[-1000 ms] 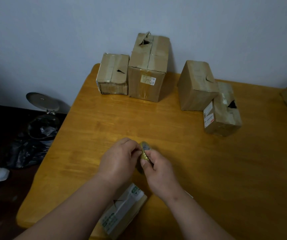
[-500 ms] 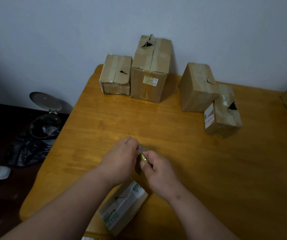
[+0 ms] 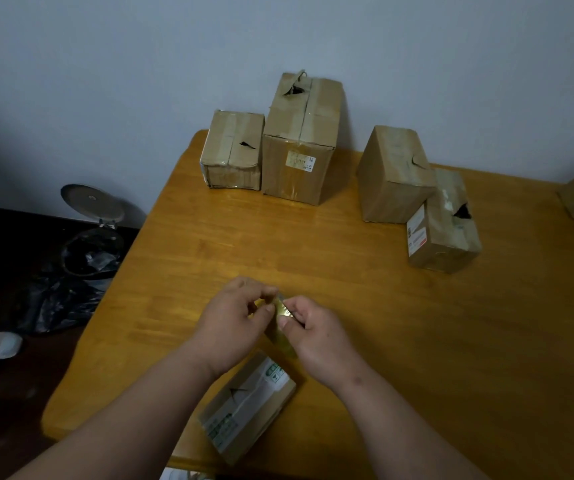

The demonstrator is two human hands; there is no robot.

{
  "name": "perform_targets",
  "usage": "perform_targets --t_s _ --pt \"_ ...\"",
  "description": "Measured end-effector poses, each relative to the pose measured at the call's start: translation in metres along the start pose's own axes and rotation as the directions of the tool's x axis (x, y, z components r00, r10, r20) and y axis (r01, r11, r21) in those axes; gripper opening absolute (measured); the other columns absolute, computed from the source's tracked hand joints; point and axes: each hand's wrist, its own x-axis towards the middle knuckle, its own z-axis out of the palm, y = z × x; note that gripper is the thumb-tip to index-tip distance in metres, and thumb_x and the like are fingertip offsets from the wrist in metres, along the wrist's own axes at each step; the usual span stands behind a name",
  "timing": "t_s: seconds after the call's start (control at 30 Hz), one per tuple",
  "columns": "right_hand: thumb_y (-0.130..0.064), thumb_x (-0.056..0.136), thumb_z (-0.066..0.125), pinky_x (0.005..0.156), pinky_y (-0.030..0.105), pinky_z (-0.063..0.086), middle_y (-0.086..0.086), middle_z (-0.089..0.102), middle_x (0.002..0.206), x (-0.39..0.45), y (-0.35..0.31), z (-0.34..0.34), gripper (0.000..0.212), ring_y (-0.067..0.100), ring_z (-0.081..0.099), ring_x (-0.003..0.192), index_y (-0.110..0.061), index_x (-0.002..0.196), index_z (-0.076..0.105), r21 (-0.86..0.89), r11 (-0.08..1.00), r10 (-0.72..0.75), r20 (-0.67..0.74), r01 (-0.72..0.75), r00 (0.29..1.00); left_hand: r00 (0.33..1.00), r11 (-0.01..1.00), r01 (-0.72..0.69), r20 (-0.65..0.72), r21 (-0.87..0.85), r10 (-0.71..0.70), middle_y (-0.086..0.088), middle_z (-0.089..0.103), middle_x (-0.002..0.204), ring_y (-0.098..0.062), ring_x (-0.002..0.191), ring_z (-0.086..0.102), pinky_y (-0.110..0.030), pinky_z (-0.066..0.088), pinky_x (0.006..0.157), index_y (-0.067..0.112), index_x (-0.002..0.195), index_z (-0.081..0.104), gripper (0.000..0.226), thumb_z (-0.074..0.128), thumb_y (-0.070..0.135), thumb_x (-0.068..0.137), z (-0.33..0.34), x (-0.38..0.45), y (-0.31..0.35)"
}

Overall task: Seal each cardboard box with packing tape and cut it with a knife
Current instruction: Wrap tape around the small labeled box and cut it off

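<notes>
Head view, both hands (image 3: 271, 317) pinching packing tape (image 3: 280, 329), above small cardboard box (image 3: 247, 407)

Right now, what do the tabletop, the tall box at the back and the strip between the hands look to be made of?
Tabletop: wood or wood veneer, honey-coloured with a soft sheen; grain lines show.
Tall box: brown corrugated cardboard, matt, torn at the top, with glossy tape along the seam.
Strip: probably clear yellowish plastic packing tape, shiny and see-through, pinched between left hand and right hand.
</notes>
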Motion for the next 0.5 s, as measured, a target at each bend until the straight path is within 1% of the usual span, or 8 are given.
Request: perform_targets --t_s 0.1,0.17,0.27,0.33,0.37,0.4,0.43,0.5 --pt "-0.022 0.099 0.053 0.067 0.018 0.041 -0.005 0.069 0.098 0.001 0.001 0.001 0.011 0.001 0.059 0.082 -0.027 0.105 0.061 0.003 1.0 -0.002 -0.008 0.002 1.0 0.996 0.998 -0.004 -0.085 0.062 0.009 0.016 0.06 0.096 0.002 0.084 0.056 -0.004 0.039 0.07 0.026 0.101 0.073 0.013 0.068 0.019 0.09 0.004 0.0 0.002" --pt "-0.022 0.099 0.052 0.063 0.02 0.04 -0.003 0.069 0.094 0.001 0.0 0.0 0.01 0.001 0.056 0.074 -0.025 0.103 0.062 -0.003 1.0 -0.007 -0.02 0.006 1.0 0.99 0.996 0.004 -0.139 0.088 0.008 0.013 0.063 0.09 -0.003 0.082 0.057 -0.011 0.04 0.068 0.024 0.089 0.073 0.005 0.069 0.02 0.089 0.007 0.0 0.005" --pt "-0.022 0.099 0.053 0.062 0.023 0.038 -0.002 0.068 0.09 0.002 0.0 0.0 0.011 -0.003 0.051 0.065 -0.021 0.104 0.063 -0.024 0.999 -0.026 -0.02 0.026 0.999 0.983 0.993 0.028 -0.183 0.115 -0.006 0.014 0.059 0.081 -0.002 0.077 0.055 -0.012 0.039 0.061 0.023 0.083 0.069 0.007 0.067 0.02 0.09 0.009 0.0 0.007" --pt "-0.022 0.099 0.053 0.061 0.021 0.037 -0.003 0.067 0.09 0.002 0.0 0.0 0.011 -0.005 0.049 0.062 -0.022 0.105 0.062 -0.048 0.998 -0.04 -0.013 0.039 0.999 0.982 0.988 -0.011 -0.185 0.155 0.04 0.016 0.053 0.079 -0.001 0.074 0.05 -0.012 0.037 0.06 0.02 0.083 0.066 0.008 0.064 0.018 0.091 0.008 0.0 0.009" --pt "-0.022 0.099 0.052 0.061 0.021 0.037 -0.002 0.067 0.091 0.002 0.0 0.0 0.012 -0.005 0.048 0.061 -0.022 0.106 0.062 -0.053 0.998 -0.044 -0.01 0.043 0.999 0.982 0.981 -0.045 -0.174 0.187 0.078 0.016 0.051 0.081 -0.002 0.074 0.047 -0.013 0.035 0.06 0.018 0.084 0.063 0.009 0.062 0.017 0.092 0.008 0.0 0.01" --pt "-0.023 0.099 0.052 0.062 0.022 0.037 -0.001 0.068 0.094 0.002 0.0 0.0 0.013 -0.004 0.048 0.063 -0.021 0.108 0.062 -0.053 0.998 -0.045 -0.009 0.045 0.999 0.982 0.973 -0.07 -0.158 0.22 0.107 0.015 0.049 0.083 -0.005 0.076 0.046 -0.018 0.035 0.061 0.018 0.084 0.06 0.01 0.059 0.017 0.094 0.008 0.0 0.011" --pt "-0.023 0.099 0.052 0.064 0.023 0.039 0.0 0.069 0.097 0.002 -0.001 0.0 0.015 -0.003 0.051 0.067 -0.02 0.11 0.062 -0.051 0.998 -0.046 -0.009 0.046 0.999 0.983 0.965 -0.083 -0.137 0.25 0.12 0.012 0.049 0.086 -0.009 0.078 0.046 -0.023 0.036 0.062 0.018 0.084 0.056 0.012 0.055 0.017 0.096 0.008 0.0 0.012" --pt "-0.023 0.099 0.052 0.071 0.03 0.045 0.0 0.069 0.103 0.001 -0.001 0.0 0.019 0.007 0.059 0.082 -0.018 0.114 0.062 -0.055 0.998 -0.044 -0.006 0.044 0.999 0.988 0.953 -0.091 -0.094 0.288 0.123 0.009 0.046 0.088 -0.012 0.08 0.044 -0.029 0.039 0.064 0.02 0.084 0.049 0.015 0.047 0.019 0.099 0.007 0.0 0.013"
